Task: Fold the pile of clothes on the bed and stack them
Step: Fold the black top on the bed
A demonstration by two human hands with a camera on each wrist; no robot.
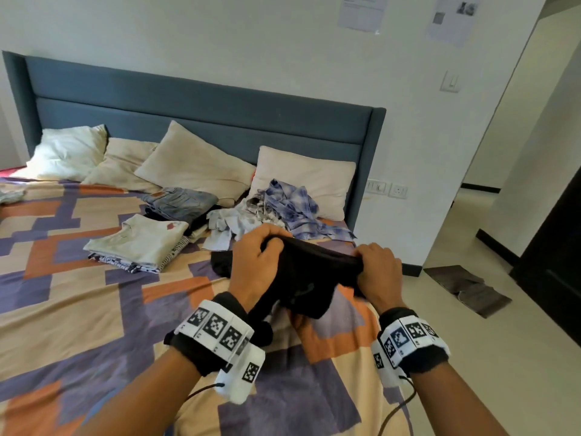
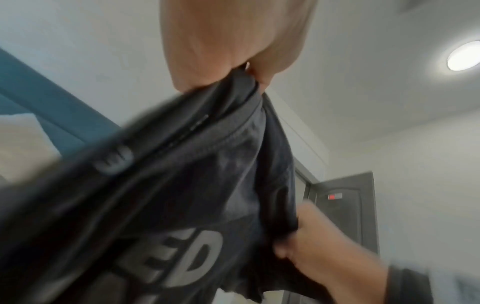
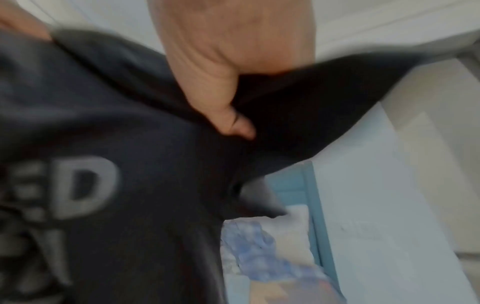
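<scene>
I hold a black T-shirt [image 1: 301, 275] with grey lettering [image 2: 192, 259] above the right side of the bed. My left hand [image 1: 254, 262] grips its upper edge on the left, my right hand [image 1: 377, 269] grips it on the right, and the cloth sags between them. In the left wrist view the left hand [image 2: 233, 51] pinches the shirt's collar [image 2: 233, 115]. In the right wrist view the right hand [image 3: 233, 72] clutches bunched black fabric [image 3: 155, 144]. An unfolded heap of blue plaid and white clothes [image 1: 283, 212] lies behind the shirt. A folded stack topped by a cream shirt [image 1: 141, 240] sits left of it.
Folded grey jeans [image 1: 182, 201] lie behind the stack. Several pillows [image 1: 195, 162] lean on the blue headboard [image 1: 204, 111]. The patterned bedspread [image 1: 78, 294] stretches bare to the left and front. A grey cloth [image 1: 465, 287] lies on the floor right of the bed.
</scene>
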